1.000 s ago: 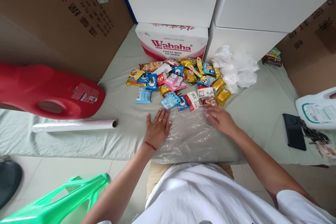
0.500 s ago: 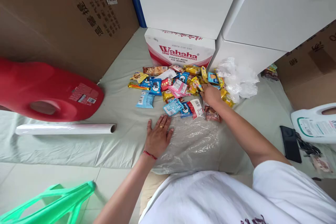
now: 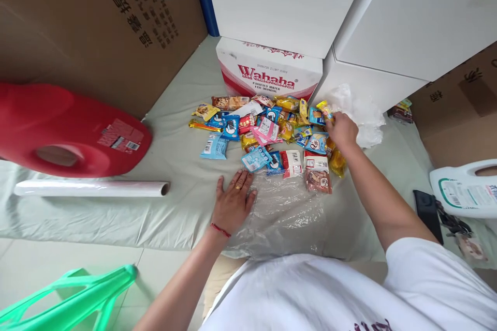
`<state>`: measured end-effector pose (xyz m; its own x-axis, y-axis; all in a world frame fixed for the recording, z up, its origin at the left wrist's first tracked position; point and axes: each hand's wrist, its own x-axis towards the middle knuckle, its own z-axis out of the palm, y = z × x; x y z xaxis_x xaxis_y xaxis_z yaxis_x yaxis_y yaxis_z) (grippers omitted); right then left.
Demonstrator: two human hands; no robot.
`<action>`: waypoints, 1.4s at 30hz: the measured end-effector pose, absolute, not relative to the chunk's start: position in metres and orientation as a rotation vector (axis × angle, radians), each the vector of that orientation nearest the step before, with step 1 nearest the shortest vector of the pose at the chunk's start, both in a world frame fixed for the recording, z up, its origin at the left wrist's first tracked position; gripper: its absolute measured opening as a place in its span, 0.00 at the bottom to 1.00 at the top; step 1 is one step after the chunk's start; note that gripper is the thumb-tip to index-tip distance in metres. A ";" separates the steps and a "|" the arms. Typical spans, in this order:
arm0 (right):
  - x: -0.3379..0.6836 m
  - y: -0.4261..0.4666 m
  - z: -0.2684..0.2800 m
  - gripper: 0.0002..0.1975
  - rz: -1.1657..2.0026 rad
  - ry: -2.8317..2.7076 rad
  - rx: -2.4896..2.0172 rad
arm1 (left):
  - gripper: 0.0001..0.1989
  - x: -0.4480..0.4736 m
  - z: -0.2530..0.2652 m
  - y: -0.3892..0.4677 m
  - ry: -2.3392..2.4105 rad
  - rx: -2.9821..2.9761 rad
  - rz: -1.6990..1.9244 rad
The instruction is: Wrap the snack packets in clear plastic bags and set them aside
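Pale green cloth [image 3: 176,139] covered the surface, with a red jug [image 3: 91,116] lying at the left above a white roll [image 3: 89,189]. Next came the left hand [image 3: 233,206], open and palm down beside and partly on clear plastic [image 3: 285,207]. Wrapped snacks [image 3: 267,128] lay heaped just beyond it, before a Wahaha carton [image 3: 267,73]. Farther right, the right hand [image 3: 344,132] bent its fingers at a yellow packet [image 3: 323,108]; whether it gripped, I could not tell. Crumpled clear bags [image 3: 368,119] sat just beside it, and a white bottle [image 3: 464,186] lay well apart.

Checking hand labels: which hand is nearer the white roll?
Left. The left hand is right of the white roll; the right hand is farther off, at the snack pile's right end.
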<state>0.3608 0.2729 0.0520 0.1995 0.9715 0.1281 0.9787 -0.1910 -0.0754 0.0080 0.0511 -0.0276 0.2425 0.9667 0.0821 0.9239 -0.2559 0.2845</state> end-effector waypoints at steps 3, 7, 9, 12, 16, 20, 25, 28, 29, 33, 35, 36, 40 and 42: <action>0.345 0.286 0.050 0.22 -0.105 -2.001 -2.441 | 0.27 0.008 -0.029 0.051 1.796 2.348 0.371; 0.353 0.270 0.071 0.19 -0.095 -2.072 -2.458 | 0.27 0.009 -0.029 0.052 1.800 2.346 0.380; 0.360 0.242 0.086 0.18 -0.026 -2.154 -2.382 | 0.27 0.010 -0.028 0.052 1.804 2.333 0.376; 0.356 0.182 0.104 0.16 0.393 -2.377 -2.042 | 0.27 0.011 -0.028 0.051 1.800 2.315 0.361; 0.311 0.104 0.101 0.11 0.933 -2.696 -1.425 | 0.28 0.010 -0.028 0.050 1.800 2.305 0.340; 0.262 0.068 0.073 0.12 0.981 -2.941 -1.401 | 0.27 0.010 -0.028 0.049 1.821 2.313 0.336; 0.248 0.054 0.047 0.22 0.901 -2.790 -1.530 | 0.27 0.011 -0.027 0.049 1.823 2.322 0.305; 0.256 0.052 0.045 0.20 0.901 -2.747 -1.458 | 0.28 0.011 -0.026 0.049 1.826 2.321 0.286; 0.259 0.056 0.047 0.20 0.883 -2.723 -1.459 | 0.28 0.011 -0.026 0.050 1.828 2.321 0.282; 0.275 0.111 0.058 0.20 0.530 -2.587 -1.724 | 0.27 0.011 -0.027 0.050 1.828 2.331 0.293; 0.279 0.155 0.062 0.23 0.288 -2.548 -1.867 | 0.27 0.010 -0.028 0.050 1.827 2.335 0.309; 0.280 0.176 0.062 0.25 0.216 -2.555 -1.910 | 0.27 0.010 -0.028 0.051 1.827 2.336 0.316; 0.274 0.232 0.061 0.23 0.186 -2.722 -2.041 | 0.27 0.010 -0.029 0.050 1.819 2.328 0.326; 0.278 0.235 0.064 0.21 0.169 -2.779 -2.046 | 0.27 0.010 -0.029 0.050 1.822 2.314 0.330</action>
